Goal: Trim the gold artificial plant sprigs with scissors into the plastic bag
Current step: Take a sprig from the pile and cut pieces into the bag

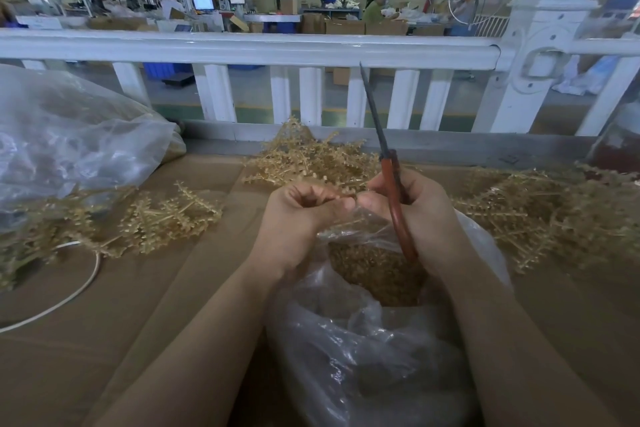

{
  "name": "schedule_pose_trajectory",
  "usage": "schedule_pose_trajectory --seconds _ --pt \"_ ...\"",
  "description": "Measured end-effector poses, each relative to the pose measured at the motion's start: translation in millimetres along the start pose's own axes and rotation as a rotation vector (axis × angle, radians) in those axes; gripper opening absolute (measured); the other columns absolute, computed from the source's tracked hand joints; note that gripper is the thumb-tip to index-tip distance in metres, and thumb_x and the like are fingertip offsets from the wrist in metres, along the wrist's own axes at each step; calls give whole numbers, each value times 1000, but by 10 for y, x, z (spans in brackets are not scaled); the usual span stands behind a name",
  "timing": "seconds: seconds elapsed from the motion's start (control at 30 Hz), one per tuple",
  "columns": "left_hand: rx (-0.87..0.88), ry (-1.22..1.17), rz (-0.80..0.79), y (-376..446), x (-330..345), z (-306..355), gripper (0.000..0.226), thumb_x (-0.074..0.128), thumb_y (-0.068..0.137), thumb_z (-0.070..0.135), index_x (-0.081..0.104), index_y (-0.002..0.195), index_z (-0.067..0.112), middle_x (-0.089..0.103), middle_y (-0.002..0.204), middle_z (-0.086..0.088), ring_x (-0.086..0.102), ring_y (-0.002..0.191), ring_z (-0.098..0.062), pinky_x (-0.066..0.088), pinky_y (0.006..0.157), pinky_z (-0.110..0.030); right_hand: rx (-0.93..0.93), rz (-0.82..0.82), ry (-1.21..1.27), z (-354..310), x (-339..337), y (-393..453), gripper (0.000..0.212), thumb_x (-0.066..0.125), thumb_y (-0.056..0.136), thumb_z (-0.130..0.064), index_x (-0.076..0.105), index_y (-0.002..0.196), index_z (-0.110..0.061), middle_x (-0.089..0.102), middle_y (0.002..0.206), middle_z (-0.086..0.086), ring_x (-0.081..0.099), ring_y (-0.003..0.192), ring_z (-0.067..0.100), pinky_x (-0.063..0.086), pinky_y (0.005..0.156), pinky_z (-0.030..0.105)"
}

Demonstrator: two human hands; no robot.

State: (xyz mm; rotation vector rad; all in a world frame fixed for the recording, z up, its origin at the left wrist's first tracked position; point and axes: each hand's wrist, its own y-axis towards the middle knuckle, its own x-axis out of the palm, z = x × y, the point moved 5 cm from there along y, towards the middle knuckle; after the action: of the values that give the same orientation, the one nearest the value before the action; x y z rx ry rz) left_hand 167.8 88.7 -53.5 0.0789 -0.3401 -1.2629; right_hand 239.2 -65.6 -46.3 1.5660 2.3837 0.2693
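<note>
Plastic bag [363, 340] gapes low centre; left hand [298, 215] pinches a sprig [341, 197], right hand [426, 215] grips idle scissors [389, 177] — swing blades down, snip over the opening.

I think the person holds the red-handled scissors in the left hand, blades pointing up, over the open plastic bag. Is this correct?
Not quite: the head view shows the red-handled scissors in the right hand, not the left. The blades do point up, over the open plastic bag. The left hand pinches a gold sprig.
</note>
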Motion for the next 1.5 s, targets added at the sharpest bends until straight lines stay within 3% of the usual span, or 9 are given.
schedule_pose_trajectory --seconds 0.1,0.23,0.3,0.4,0.6,0.7,0.87,1.07,1.5 --pt "-23 -96 75 4 -72 44 16 79 66 10 64 69 8 65 69 -8 61 65 -16 53 66 -24 -12 15 -124 10 -23 -1 50 84 55 -69 70 81 -28 70 72 -11 66 67 1 50 63 13" --pt "-67 -198 133 13 -162 43 20 77 68 14 60 78 9 64 70 -4 59 68 -14 53 66 -19 24 -72 -302 32 11 -17 60 74 60 -81 64 92 -31 69 82 -23 66 77 -4 49 74 23" --pt "-54 -231 132 15 -177 64 19 75 71 13 57 77 10 63 68 -3 59 66 -12 52 65 -18 23 -123 -385 3 27 -51 55 66 60 -79 60 94 -36 66 82 -33 61 78 -13 45 70 11" --pt "-38 -291 160 23 -196 74 19 73 72 8 54 74 10 62 70 -5 61 65 -12 53 68 -19 16 -180 -582 -86 31 -101 51 62 62 -79 57 95 -40 65 77 -20 50 78 -29 36 63 -4" --pt "-7 -284 183 26 -202 65 15 73 71 3 59 75 7 66 76 -8 66 66 -12 56 68 -23 -28 -271 -816 -205 56 -137 41 67 74 -74 49 89 -40 57 83 -20 40 80 -32 32 66 -5" --pt "34 -223 190 34 -207 82 15 70 75 -2 58 72 6 62 76 -13 65 67 -14 54 70 -24 -42 -270 -830 -212 62 -131 52 63 68 -80 55 96 -37 57 83 -20 45 80 -27 37 63 0" --pt "99 -134 163 41 -202 108 45 61 83 -15 66 53 18 67 62 -5 66 60 -10 52 61 -18 -62 -252 -839 -173 70 -120 62 56 59 -89 56 94 -38 59 79 -19 48 83 -23 40 62 4" --pt "100 -155 165 52 -217 108 18 68 79 -6 60 68 6 64 67 -9 64 63 -12 52 64 -19 -41 -203 -795 -17 70 -46 77 52 50 -99 60 87 -32 65 75 -12 61 68 3 54 64 30" --pt "94 -81 140 48 -264 123 15 73 75 7 63 78 -3 63 69 -10 63 64 -12 52 68 -20 -41 -160 -723 104 16 -20 83 51 45 -105 62 78 -30 67 70 -10 63 63 5 58 64 41"
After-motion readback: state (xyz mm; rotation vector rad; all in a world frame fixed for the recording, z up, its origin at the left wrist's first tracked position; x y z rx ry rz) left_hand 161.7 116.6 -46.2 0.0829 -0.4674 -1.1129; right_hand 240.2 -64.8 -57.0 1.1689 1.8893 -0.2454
